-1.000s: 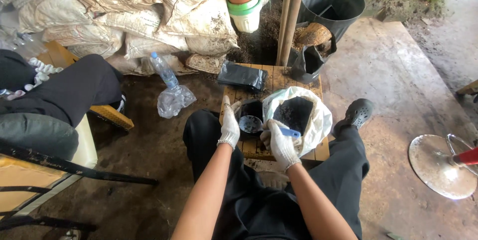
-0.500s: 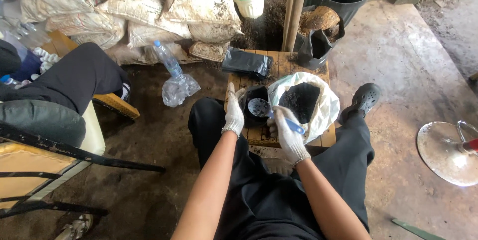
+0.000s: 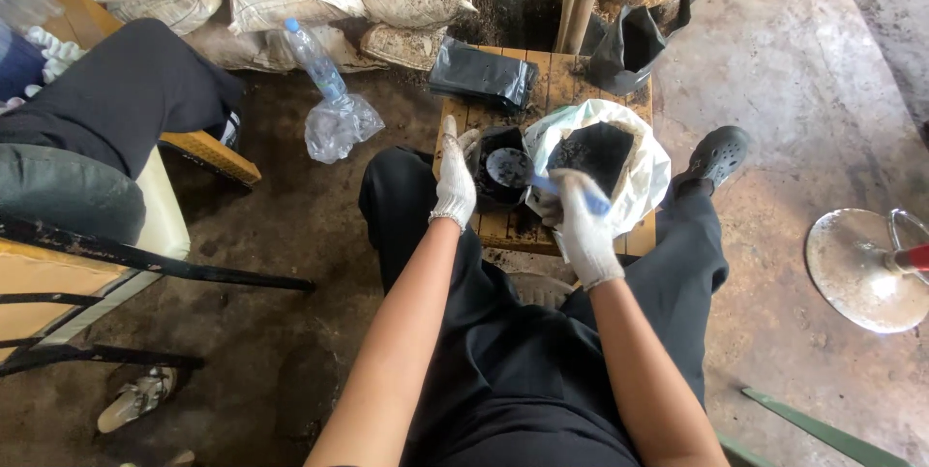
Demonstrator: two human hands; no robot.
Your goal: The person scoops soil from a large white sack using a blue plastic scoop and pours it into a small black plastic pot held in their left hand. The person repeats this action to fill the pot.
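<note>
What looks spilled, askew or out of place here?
A clear plastic bottle lies tipped on the dirt floor against a crumpled clear bag. Dark soil is scattered over the slatted wooden stand around the small black pot under the left hand. A lone sandal lies near the chair.

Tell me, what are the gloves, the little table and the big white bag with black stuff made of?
The gloves, left hand and right hand, look like knitted cotton: soft, matte, whitish, dirt-stained. The little table looks like bare wood: pale slats with gaps between them. The white bag seems thin plastic: crinkly, slightly shiny, its rim rolled down. The black stuff looks like dark soil, crumbly and dull.
</note>
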